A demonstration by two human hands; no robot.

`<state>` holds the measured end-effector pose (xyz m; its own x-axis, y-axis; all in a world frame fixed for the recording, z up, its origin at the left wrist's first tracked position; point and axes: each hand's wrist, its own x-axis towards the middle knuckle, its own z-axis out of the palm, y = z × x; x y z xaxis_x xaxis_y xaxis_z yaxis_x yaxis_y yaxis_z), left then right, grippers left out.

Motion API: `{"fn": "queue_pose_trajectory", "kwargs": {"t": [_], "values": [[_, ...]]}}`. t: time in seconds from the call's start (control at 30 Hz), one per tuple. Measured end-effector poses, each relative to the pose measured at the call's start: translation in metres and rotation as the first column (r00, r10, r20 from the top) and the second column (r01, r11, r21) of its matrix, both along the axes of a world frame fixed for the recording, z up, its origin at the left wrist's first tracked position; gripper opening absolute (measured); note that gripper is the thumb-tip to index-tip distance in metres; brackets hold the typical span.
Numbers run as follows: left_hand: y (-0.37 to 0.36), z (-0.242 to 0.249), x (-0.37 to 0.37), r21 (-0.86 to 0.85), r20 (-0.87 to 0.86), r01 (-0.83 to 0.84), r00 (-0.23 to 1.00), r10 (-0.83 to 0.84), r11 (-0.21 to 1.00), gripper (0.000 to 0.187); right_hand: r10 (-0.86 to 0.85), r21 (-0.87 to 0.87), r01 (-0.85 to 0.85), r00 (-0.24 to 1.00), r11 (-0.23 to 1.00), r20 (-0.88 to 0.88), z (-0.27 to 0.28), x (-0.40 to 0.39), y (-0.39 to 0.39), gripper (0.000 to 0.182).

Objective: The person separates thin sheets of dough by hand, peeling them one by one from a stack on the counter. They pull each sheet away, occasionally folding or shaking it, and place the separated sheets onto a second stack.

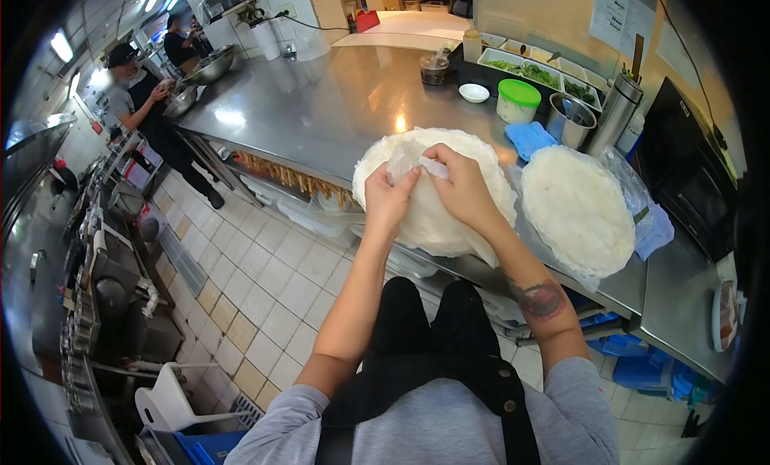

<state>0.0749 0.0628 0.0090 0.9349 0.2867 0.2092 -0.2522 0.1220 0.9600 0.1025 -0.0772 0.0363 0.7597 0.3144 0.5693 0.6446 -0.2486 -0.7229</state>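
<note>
A stack of thin, round white dough sheets [437,232] lies at the counter's front edge, before my body. Over the stack, my left hand [391,192] pinches the lifted edge of the top sheet between thumb and fingers. Close beside it, my right hand [459,184] is closed on the same edge, which looks thin and half see-through where it is bunched. The sheet's lower part still rests on the pile. To the right sits a second round stack of dough sheets [579,212] on clear plastic, touched by neither hand.
On the steel counter [321,104] stand a green-lidded tub [517,101], a white bowl [474,93], a blue cloth [531,139], a metal pot [571,120], a flask [616,112] and a tray of greens [525,70]. A co-worker [144,112] stands at the far left end, by metal bowls.
</note>
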Motion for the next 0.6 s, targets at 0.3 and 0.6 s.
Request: {"fn": "queue_pose_trajectory", "kwargs": {"t": [0.3, 0.6], "values": [[-0.006, 0.006, -0.004, 0.255, 0.026, -0.037, 0.999, 0.031, 0.966, 0.011, 0.006, -0.231, -0.035, 0.992, 0.972, -0.124, 0.016, 0.017, -0.018, 0.031], [-0.009, 0.0, -0.007, 0.457, 0.18, -0.349, 0.937, 0.3, 0.818, 0.014, -0.316, -0.219, 0.384, 0.904, 0.897, 0.288, 0.002, -0.005, -0.001, 0.017]]}}
